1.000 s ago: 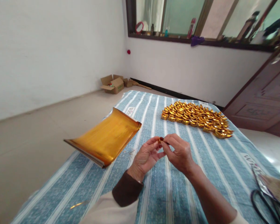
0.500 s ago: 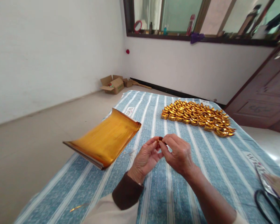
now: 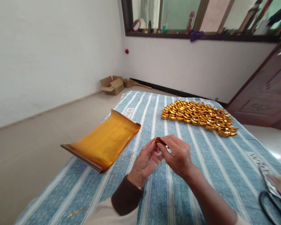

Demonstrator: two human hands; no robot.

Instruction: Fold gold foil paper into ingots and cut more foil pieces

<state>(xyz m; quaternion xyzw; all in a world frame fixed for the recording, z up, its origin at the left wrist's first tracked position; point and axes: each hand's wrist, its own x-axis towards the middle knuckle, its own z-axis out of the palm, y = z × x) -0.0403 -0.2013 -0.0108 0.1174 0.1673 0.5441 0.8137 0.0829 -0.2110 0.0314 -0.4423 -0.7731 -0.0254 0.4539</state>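
Between the fingertips of both hands is a small piece of gold foil paper (image 3: 158,140), folded and partly hidden by the fingers. My left hand (image 3: 146,157) pinches it from the left, palm turned up. From the right, my right hand (image 3: 178,153) grips it between thumb and forefinger. A stack of gold foil sheets (image 3: 103,140) with curled edges lies left of my hands. Beyond them at the right sit rows of folded gold paper ingots (image 3: 196,115), packed close together.
A blue-and-white striped cloth (image 3: 152,109) covers the table. Black-handled scissors (image 3: 271,197) lie at the right front edge. A thin gold strip (image 3: 74,213) is at the near left. On the floor behind stands an open cardboard box (image 3: 112,86).
The foil piece has tilted and now shows flatter between my fingertips. My hands have shifted only slightly, and the camera view has turned a little.
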